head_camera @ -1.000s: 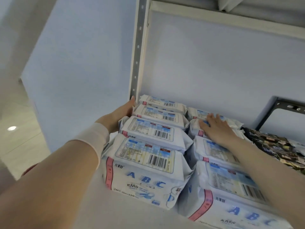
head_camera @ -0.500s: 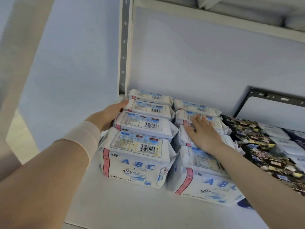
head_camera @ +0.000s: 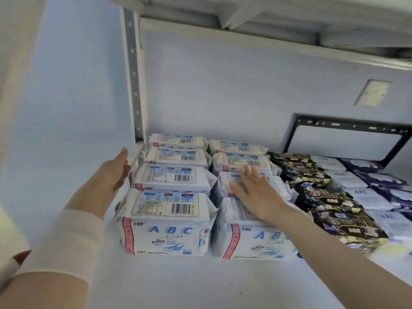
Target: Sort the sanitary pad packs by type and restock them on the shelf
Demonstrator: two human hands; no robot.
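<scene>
Two rows of white ABC pad packs [head_camera: 166,221] lie on the white shelf [head_camera: 178,284], running from front to back. My left hand [head_camera: 112,175] is flat and open beside the left row, a little apart from the packs. My right hand [head_camera: 254,192] lies flat with straight fingers on top of the right row [head_camera: 252,241], over its second and third packs from the front. Neither hand grips anything. To the right sits a row of black pad packs [head_camera: 330,206], then pale blue-white packs [head_camera: 367,197] and dark blue packs [head_camera: 392,181].
A perforated white upright [head_camera: 133,81] stands at the shelf's back left corner. Another shelf board [head_camera: 267,25] runs overhead. A black metal bracket frame [head_camera: 347,126] leans on the blue wall behind the right-hand packs. Bare shelf surface lies in front of the packs.
My left hand has come away from the left row and pulled back slightly. My right hand slid toward me along the right row. The view has shifted, showing more packs on the right.
</scene>
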